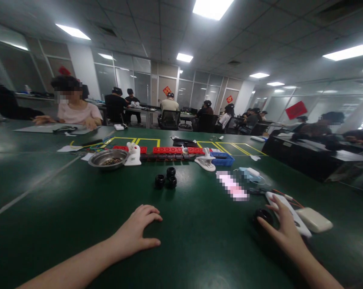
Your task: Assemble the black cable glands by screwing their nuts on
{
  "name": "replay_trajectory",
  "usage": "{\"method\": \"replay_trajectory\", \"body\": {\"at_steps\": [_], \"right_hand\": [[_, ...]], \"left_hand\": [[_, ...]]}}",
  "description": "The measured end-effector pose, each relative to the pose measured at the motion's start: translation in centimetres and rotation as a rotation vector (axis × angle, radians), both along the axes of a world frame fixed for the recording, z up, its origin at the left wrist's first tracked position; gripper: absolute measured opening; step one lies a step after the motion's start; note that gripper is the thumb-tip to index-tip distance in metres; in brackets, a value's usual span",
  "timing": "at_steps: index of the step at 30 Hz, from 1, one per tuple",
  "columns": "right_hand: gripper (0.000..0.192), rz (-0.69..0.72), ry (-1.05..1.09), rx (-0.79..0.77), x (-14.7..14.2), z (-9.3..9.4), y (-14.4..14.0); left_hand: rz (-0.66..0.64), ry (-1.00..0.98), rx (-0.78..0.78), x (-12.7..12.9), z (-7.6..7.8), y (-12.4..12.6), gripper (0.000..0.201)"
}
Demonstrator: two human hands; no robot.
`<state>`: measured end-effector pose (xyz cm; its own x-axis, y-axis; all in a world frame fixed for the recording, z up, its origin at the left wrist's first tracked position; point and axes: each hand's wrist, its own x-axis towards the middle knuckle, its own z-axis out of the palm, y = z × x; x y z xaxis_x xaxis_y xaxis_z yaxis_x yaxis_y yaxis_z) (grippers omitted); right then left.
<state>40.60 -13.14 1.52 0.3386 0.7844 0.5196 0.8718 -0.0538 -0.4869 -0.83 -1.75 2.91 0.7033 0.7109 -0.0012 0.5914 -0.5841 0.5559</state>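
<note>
1. Two bare hands lie low on the green table [79,192]. The left hand [136,233] rests palm down, fingers spread and empty, touching only the tabletop.
2. The right hand [285,230] reaches forward with fingers apart, closing on nothing; its fingertips are at a small black round part [263,216], with a flat white device [285,212] just beyond and partly under the fingers. Whether the hand actually touches the black part I cannot tell.
3. Judging progress: nothing is gripped or joined, so the work looks barely begun. Three black rings [166,178] sit clustered ahead of the hands, apart from the one by the right hand and seemingly untouched.
4. Just right of the device lies a cream-coloured box [315,219], with thin orange wires running toward it.
5. Farther out stand a steel bowl [108,158] with small dark contents, a white clip-like holder [133,154], a row of red blocks [169,150], a second white clip [205,161] and a blue tray [222,159]. Yellow tape outlines mark the table behind them.
6. Across the table on the left, a person in a pink top [79,112] sits with hands on a grey mat.
7. Beyond, an open office with glass partitions, ceiling light panels, red wall decorations and more seated people at other tables.
</note>
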Motion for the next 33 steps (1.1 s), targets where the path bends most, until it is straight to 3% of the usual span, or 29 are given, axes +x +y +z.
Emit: {"method": "replay_trajectory", "body": {"at_steps": [3, 5, 7, 11, 15, 19, 23, 27, 30, 33], "right_hand": [[0.061, -0.012, 0.009, 0.163, -3.1, 2.7, 1.5], [0.054, 0.067, 0.033, 0.245, -6.2, 4.5, 3.6], [0.045, 0.174, 0.052, 0.189, -9.4, 5.9, 6.7], [0.035, 0.409, 0.060, -0.135, -14.2, 7.0, 14.8], [0.021, 0.566, 0.068, -0.310, -16.7, 6.7, 22.4], [0.021, 0.630, 0.035, -0.462, -18.9, 5.2, 26.6], [0.019, 0.675, 0.017, -0.609, -19.9, 3.5, 28.2], [0.020, 0.659, 0.036, -0.716, -18.0, 3.3, 28.3], [0.018, 0.618, 0.046, -0.764, -15.1, 4.0, 26.7], [0.021, 0.608, 0.052, -0.782, -12.6, 4.8, 23.0]], "left_hand": [[0.001, -0.003, -0.003, 0.0, -0.1, 0.0, 0.043], [0.009, -0.005, -0.006, 0.0, -0.2, 0.0, 0.044], [0.032, -0.004, 0.004, 0.1, -0.3, -0.1, 0.043], [0.042, -0.005, 0.025, 0.2, -0.2, -0.2, 0.044], [0.002, -0.010, 0.014, 0.0, 0.0, 0.0, 0.046], [0.001, -0.024, 0.028, -0.1, -0.2, 0.2, 0.048], [0.004, -0.019, 0.014, -0.1, -0.4, 0.4, 0.049], [-0.003, -0.038, -0.007, -0.2, -0.5, 0.6, 0.048], [-0.007, -0.058, -0.011, -0.3, -0.5, 0.6, 0.047], [-0.014, -0.064, -0.021, -0.4, -0.7, 0.7, 0.047]]}}
